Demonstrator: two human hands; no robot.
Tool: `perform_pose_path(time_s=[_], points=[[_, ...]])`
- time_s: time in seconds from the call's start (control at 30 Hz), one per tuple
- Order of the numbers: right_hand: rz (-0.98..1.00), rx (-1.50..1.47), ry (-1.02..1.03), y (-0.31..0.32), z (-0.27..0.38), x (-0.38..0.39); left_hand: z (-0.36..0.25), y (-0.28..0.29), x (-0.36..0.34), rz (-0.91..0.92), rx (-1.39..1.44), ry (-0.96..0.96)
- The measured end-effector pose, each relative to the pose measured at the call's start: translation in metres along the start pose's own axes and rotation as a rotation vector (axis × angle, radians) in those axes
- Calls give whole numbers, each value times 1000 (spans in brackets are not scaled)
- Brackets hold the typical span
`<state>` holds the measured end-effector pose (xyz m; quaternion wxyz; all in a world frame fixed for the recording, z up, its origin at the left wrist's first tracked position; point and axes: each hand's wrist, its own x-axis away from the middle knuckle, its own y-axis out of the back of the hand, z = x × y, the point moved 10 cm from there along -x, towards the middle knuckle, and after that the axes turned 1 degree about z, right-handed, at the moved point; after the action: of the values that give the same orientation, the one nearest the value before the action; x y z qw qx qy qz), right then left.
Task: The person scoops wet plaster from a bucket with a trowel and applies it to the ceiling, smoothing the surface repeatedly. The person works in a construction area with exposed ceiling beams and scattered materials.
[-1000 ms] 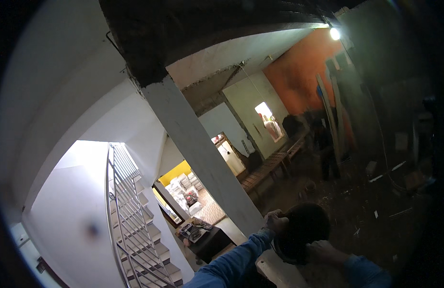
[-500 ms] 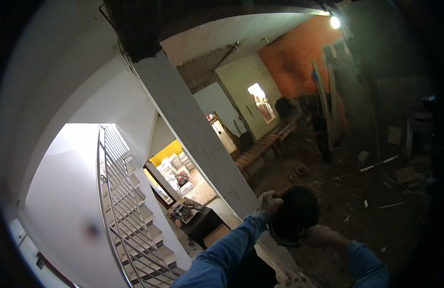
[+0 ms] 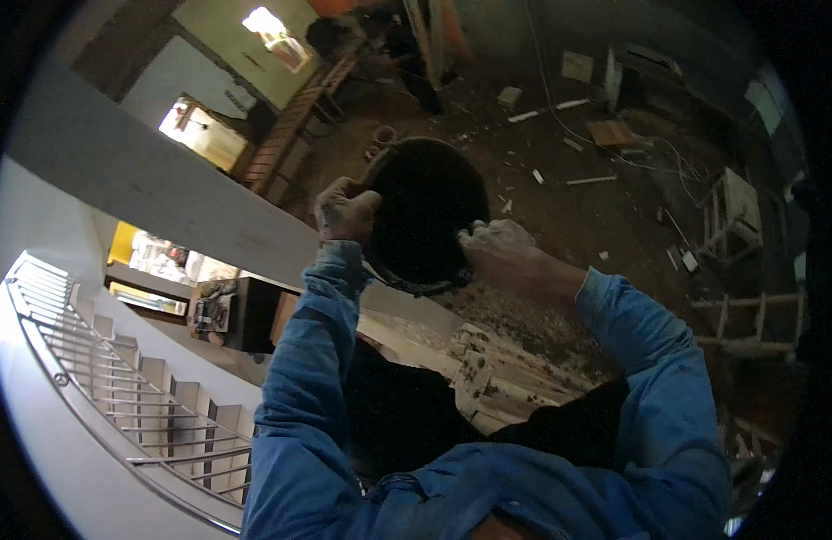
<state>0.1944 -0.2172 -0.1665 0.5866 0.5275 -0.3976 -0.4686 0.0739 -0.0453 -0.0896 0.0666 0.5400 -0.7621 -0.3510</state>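
Out in front of my body I hold a round black bucket (image 3: 425, 216) with both hands. My left hand (image 3: 346, 209) is closed on its left edge, thumb toward the dark face. On the lower right edge, my right hand (image 3: 506, 247) is closed too, its knuckles coated in pale dust. The bucket looks uniformly dark, so I cannot tell whether anything is inside it. Blue sleeves cover both my forearms.
Broken rubble (image 3: 488, 373) lies below me. Scraps and a brown board (image 3: 611, 133) litter the floor. A wooden stool (image 3: 733, 216) and a ladder-like frame (image 3: 749, 319) stand right. Left are a metal stair railing (image 3: 119, 396) and dark cabinet (image 3: 251, 315); a slatted bench (image 3: 290, 135) stands farther back.
My view has tipped downward and turned right, bringing my torso, the rubble and more floor into sight. Both hands have kept their hold on the bucket, which now appears larger and further left.
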Motion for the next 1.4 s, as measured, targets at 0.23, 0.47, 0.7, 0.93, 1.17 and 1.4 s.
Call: perform_pose_path(time_s=[0.23,0.47,0.7,0.93,1.17,1.4], points=[[-90,128,-134,51,-17,-6,-1,3,-1,17,-33,10],[-44,86,-10,32,9,-31,2,4,-2,-3,11,9],[214,-27,64,8,44,-36,10,5,-2,-37,-92,33],[446,-483,-101,35,3,-13,45,19,-10,-38,-141,105],[117,-328,-76,144,-21,3,93,1,-25,-145,-100,49],[-261,-129,48,311,2,16,100,-69,-20,193,-163,70]])
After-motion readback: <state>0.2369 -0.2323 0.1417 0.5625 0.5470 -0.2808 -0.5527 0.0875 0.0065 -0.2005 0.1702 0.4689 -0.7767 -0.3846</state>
